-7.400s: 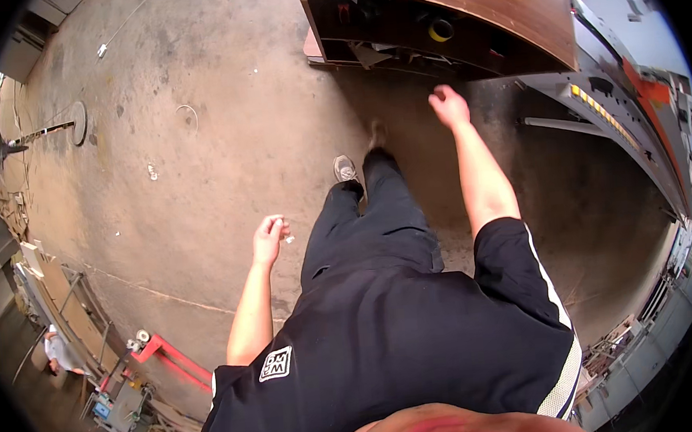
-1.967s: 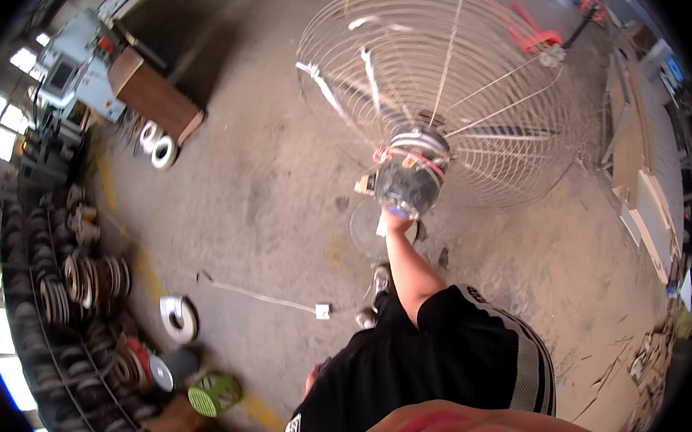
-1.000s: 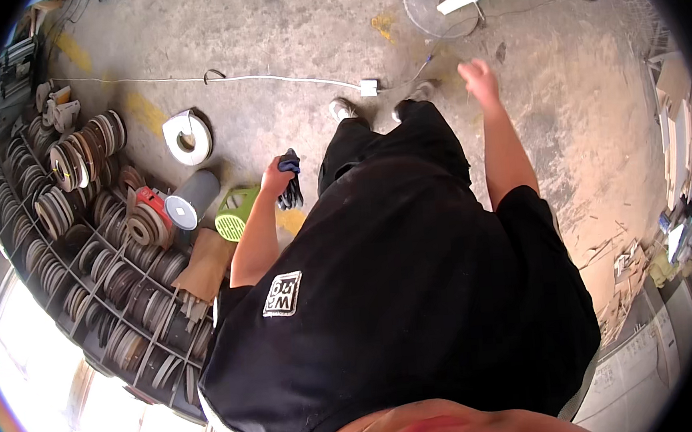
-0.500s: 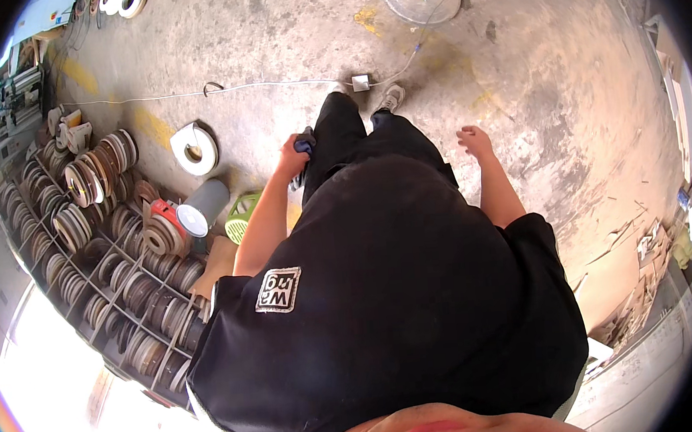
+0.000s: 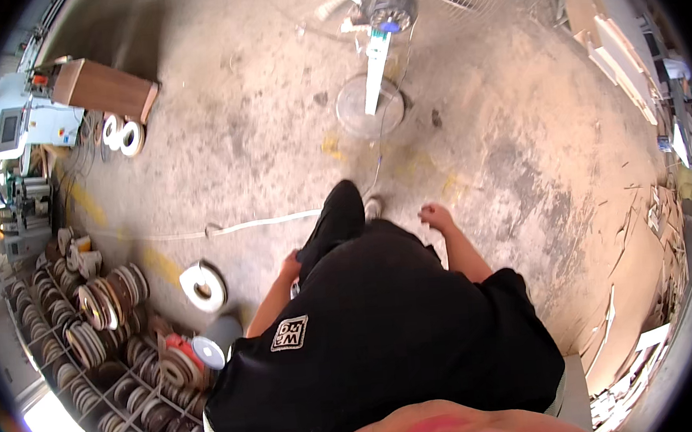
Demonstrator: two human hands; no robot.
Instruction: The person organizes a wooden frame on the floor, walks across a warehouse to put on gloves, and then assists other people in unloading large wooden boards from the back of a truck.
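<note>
I stand on a concrete floor in a black shirt and black trousers, one leg stepping forward. My left hand hangs by my left thigh and is partly hidden behind it; what it holds does not show. My right hand swings free at my right side with loosely curled fingers and nothing in it. A large pedestal fan with a wire cage stands ahead on its round base.
A white strap lies across the floor by my foot. A white tape roll lies at my left, beside a rack of several rolls. A wooden box and a machine stand far left. Wood boards and scraps lie right.
I have turned and walked, so the fan is ahead again. The left hand, which held a dark object a second ago, has dropped behind my thigh. The right arm has lowered.
</note>
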